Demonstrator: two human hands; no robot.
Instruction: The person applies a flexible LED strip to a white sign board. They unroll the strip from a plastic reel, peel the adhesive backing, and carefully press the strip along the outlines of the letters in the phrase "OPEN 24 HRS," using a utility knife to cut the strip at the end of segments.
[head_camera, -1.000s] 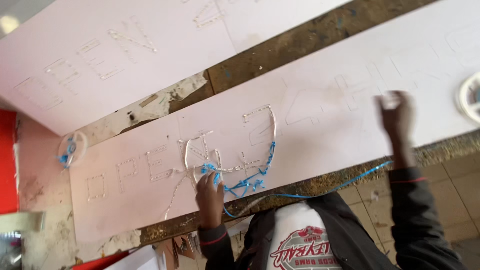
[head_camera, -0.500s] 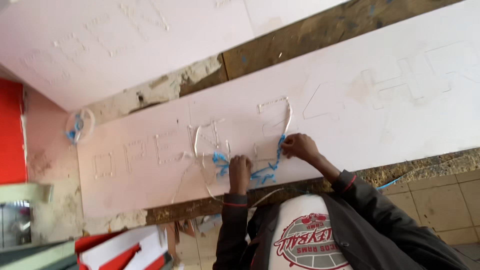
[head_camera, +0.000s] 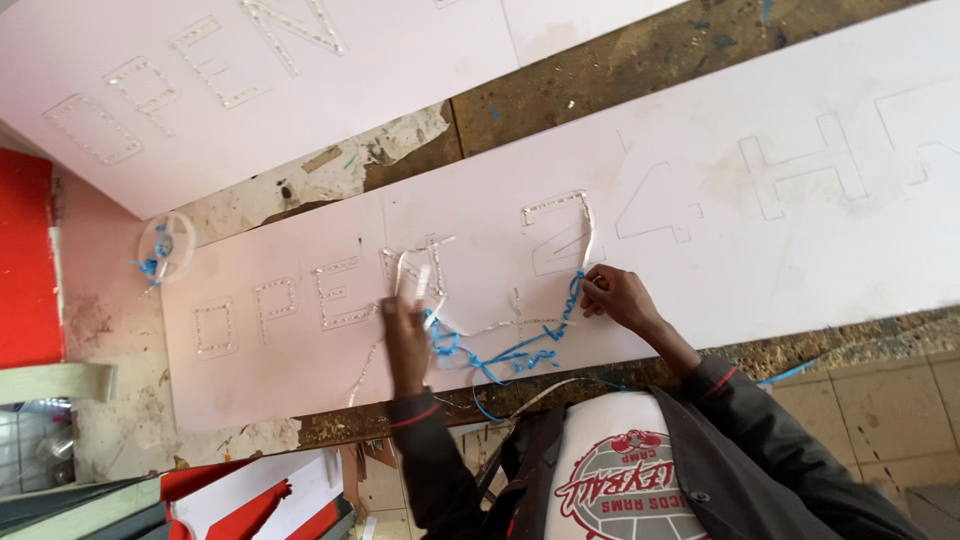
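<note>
Two white sign boards on bench: far board (head_camera: 250, 110) untouched, near board (head_camera: 700, 200) under work. One tangled blue strand (head_camera: 500, 355) across its lower edge between both hands, one clear spool (head_camera: 165, 245) well off left. Right hand (head_camera: 615, 297) pinched tight on strand end at foot of numeral outline; left hand (head_camera: 405, 340) blurred, grip impossible to tell. Probably best to keep strand taut, feed slowly, pin laid part flat.

I see a second white board (head_camera: 300, 110) with cut letters lying above on the worn wooden bench (head_camera: 640, 60). A clear reel (head_camera: 166, 246) sits near its left end, and red sheets (head_camera: 240, 500) lie below.
</note>
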